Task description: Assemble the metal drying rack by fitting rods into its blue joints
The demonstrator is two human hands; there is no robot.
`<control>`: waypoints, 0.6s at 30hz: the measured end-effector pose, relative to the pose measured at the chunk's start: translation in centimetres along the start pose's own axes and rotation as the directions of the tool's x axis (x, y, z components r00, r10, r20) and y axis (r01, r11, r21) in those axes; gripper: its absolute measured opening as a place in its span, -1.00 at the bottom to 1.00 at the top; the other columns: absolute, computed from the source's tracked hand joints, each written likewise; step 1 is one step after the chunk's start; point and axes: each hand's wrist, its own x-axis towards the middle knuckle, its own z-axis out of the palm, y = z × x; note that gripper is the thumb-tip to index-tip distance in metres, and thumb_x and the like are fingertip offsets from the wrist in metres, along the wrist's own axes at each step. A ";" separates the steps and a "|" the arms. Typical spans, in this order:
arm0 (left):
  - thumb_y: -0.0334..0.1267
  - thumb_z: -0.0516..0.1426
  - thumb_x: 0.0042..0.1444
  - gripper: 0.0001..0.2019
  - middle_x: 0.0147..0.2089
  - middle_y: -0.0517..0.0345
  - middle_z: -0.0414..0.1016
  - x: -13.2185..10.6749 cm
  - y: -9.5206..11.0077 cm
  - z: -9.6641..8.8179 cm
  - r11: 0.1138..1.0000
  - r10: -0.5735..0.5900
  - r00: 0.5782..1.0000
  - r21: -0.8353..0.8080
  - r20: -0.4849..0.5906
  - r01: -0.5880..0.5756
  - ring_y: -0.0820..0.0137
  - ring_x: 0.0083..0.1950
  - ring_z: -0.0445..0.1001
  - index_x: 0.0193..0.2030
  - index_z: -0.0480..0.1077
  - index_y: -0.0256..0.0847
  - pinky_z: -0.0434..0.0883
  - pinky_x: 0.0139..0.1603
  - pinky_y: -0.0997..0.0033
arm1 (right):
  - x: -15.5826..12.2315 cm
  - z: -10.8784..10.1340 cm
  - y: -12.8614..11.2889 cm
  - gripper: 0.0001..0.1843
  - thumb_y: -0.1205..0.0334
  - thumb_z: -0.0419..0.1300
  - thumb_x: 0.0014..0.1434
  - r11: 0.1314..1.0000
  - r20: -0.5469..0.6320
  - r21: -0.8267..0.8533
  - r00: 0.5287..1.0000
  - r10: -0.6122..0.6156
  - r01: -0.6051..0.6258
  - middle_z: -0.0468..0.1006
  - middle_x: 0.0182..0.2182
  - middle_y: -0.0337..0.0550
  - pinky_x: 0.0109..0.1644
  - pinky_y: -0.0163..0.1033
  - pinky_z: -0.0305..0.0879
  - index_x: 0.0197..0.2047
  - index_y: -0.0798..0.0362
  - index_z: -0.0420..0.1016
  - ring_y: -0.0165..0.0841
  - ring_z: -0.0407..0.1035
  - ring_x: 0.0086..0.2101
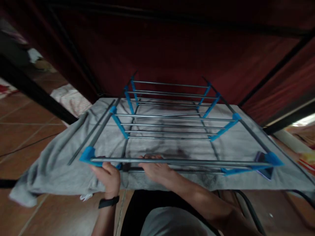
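Observation:
A shoe rack of grey metal rods and blue plastic connectors [223,129] rests on a grey blanket, several rods running across it. My left hand [108,175] is closed at the near left corner, its fingers around the blue end piece [88,154] and thumb near the front rod's end. Further along, my right hand [156,168] is closed around the near rods [192,162], its fingertips partly hidden behind the top one. A separate grey rod [91,132] slants alongside the rack's left side. How firmly each joint sits cannot be made out.
The grey blanket [56,173] covers a low surface and hangs over its near edge. A phone-like dark slab [265,168] lies by the near right corner. Behind stands a dark red panel [157,49]. A striped cloth [71,98] and tiled floor [22,121] are at left.

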 end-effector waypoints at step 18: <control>0.05 0.02 0.30 -0.74 -0.36 0.15 0.36 -0.7 1.9 -0.8 0.992 -0.066 0.997 -0.109 0.043 0.071 0.29 -0.36 0.38 -0.21 0.20 -0.09 0.38 -0.30 0.25 | -7.9 -0.9 6.4 -0.75 0.37 0.08 0.40 0.932 -0.243 -0.330 0.967 0.071 -0.151 0.67 -0.13 -0.08 -0.10 -0.20 0.35 0.01 -0.01 0.54 -0.27 0.56 -0.16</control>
